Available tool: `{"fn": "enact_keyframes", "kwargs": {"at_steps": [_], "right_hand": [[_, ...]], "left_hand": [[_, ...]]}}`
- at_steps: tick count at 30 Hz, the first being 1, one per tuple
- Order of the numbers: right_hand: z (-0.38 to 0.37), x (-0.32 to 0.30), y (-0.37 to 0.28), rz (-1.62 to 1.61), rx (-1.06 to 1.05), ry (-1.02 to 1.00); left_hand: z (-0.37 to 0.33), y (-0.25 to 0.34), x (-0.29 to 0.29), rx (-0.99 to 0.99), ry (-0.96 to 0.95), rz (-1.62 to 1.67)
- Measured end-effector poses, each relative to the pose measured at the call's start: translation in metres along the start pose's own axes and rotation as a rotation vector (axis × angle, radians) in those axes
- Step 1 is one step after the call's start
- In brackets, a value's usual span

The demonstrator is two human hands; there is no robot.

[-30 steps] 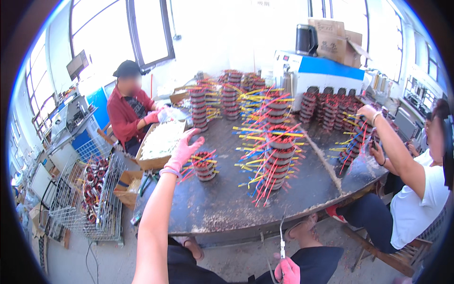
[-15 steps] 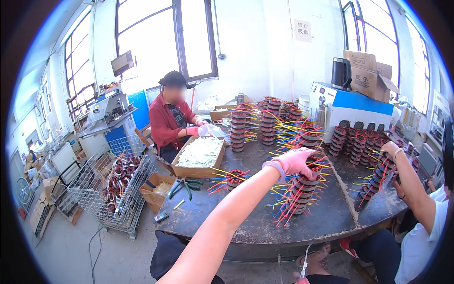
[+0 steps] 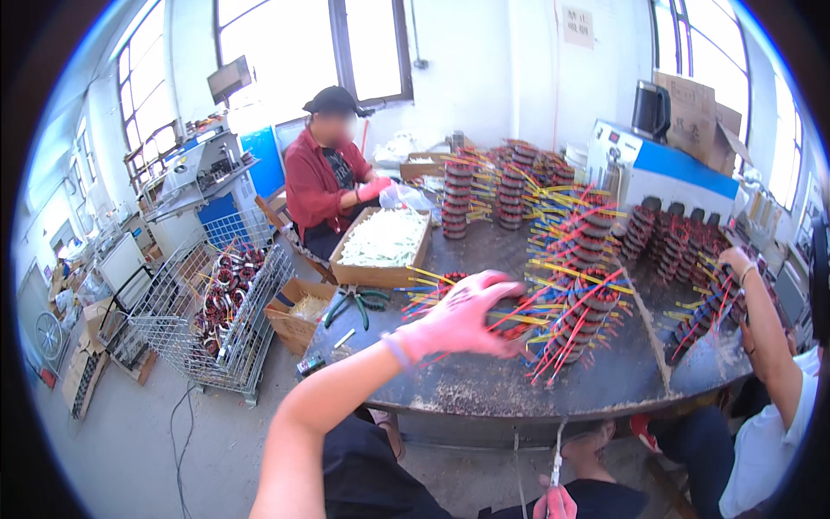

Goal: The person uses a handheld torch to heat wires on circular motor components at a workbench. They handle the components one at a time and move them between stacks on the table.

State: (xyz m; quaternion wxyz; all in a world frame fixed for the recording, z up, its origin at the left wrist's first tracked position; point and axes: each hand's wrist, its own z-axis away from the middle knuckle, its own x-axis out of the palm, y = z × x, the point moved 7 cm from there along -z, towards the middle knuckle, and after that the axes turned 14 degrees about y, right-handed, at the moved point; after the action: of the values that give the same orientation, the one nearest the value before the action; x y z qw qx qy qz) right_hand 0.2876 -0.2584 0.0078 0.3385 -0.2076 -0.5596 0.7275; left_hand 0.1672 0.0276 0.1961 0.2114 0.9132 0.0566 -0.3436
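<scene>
Counter (image 3: 519, 389): dark, round-edged, carrying all the work pieces.

Wire cart (image 3: 216, 303): standing on the floor off the counter's left edge, holding wound coils.

Machine (image 3: 666, 177): blue and white, sitting at the far right edge, with a black kettle (image 3: 650, 110) and a cardboard box (image 3: 696, 117) on top.

Coil stacks (image 3: 588, 285): red-wound stators with yellow, red and blue sleeved leads sticking out, standing in columns across the middle and far side of the counter.

Tray (image 3: 380, 251): cardboard, lying at the far left edge, filled with pale strips.

Person in red (image 3: 324, 182): sitting behind the tray, pink-gloved hands working at a clear bag.

Person in white (image 3: 769, 372): sitting at the right edge, bare arm reaching to a stack there.

Left hand (image 3: 462, 316): pink-gloved, reaching out over the counter's near middle, fingers curling down on a coil (image 3: 510, 322) lying flat just left of the tallest near stack; grip blurred, so cannot tell whether it is closing.

Pliers (image 3: 359, 301): green-handled, lying near the left edge in front of the tray.

Right hand (image 3: 553, 502): pink-gloved, low below the near edge, fingers closing round a thin white rod (image 3: 558, 454) pointing up.
</scene>
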Motion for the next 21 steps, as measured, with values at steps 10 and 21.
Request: {"fn": "enact_keyframes", "kwargs": {"at_steps": [10,21], "right_hand": [[0.011,0.072,0.039,0.129,0.263,-0.328],[0.015,0.088,0.058,0.216,0.384,-0.378]], "left_hand": [[0.184,-0.094,0.031,-0.257,-0.101,-0.218],[0.183,-0.102,0.028,-0.292,-0.212,-0.095]]}}
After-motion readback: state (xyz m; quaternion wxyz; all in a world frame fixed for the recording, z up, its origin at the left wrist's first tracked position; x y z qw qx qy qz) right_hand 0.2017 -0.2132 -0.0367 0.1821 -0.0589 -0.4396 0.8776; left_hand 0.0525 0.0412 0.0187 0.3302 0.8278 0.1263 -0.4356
